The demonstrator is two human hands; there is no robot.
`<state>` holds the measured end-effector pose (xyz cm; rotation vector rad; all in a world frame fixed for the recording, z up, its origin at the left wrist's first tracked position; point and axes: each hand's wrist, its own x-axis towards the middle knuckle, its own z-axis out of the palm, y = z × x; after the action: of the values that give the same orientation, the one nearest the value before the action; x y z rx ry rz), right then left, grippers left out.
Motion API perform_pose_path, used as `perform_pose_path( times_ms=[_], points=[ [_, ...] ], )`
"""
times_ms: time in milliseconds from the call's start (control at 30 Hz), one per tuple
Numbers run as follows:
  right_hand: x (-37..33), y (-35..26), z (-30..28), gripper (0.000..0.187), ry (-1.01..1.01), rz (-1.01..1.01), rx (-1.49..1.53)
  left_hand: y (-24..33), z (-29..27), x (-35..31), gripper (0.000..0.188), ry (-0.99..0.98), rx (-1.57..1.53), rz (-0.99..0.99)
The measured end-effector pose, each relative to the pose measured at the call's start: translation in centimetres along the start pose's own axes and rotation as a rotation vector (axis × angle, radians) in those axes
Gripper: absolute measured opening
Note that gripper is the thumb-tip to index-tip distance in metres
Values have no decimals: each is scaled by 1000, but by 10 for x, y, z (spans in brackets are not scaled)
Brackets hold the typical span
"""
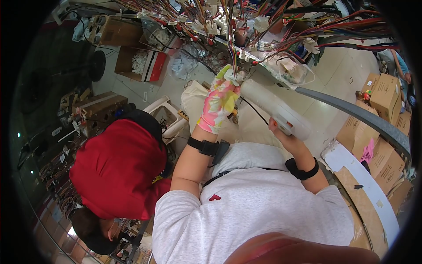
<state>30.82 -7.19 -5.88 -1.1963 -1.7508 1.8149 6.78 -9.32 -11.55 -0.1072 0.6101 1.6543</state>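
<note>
My left hand (220, 102), in a pink, yellow and white patterned glove, is closed around the lower end of a wire bundle (232, 48). Small white connectors show at its fingertips. My right hand (283, 135) is bare and wraps round the grip of a white heat gun (274, 105). The heat gun's barrel slants up and left, its front end close beside the gloved hand and the wires. A thin black cord (255, 110) runs between my two hands.
Many coloured wire harnesses (290, 39) hang along the top. A person in a red top (118, 167) bends at my left, by a white plastic stool (169, 112). Open cartons (136, 61) stand at far left. A grey curved bar (351, 112) and stacked cardboard boxes (387, 94) are at right.
</note>
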Motion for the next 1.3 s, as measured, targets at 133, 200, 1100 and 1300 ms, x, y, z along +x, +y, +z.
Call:
perform_pose_path(
  times_ms=[133, 200, 1100, 1300],
  points=[
    [1, -4, 2, 5, 7, 17, -12, 2, -1, -2, 52, 15, 18, -11],
    [1, -6, 3, 5, 10, 21, 3, 0, -3, -1, 52, 6, 17, -7],
    [7, -10, 2, 6, -6, -12, 7, -2, 0, 0, 55, 17, 75, -3],
    [7, -8, 3, 9, 4, 0, -37, 0, 2, -1, 53, -6, 53, -16]
  ],
)
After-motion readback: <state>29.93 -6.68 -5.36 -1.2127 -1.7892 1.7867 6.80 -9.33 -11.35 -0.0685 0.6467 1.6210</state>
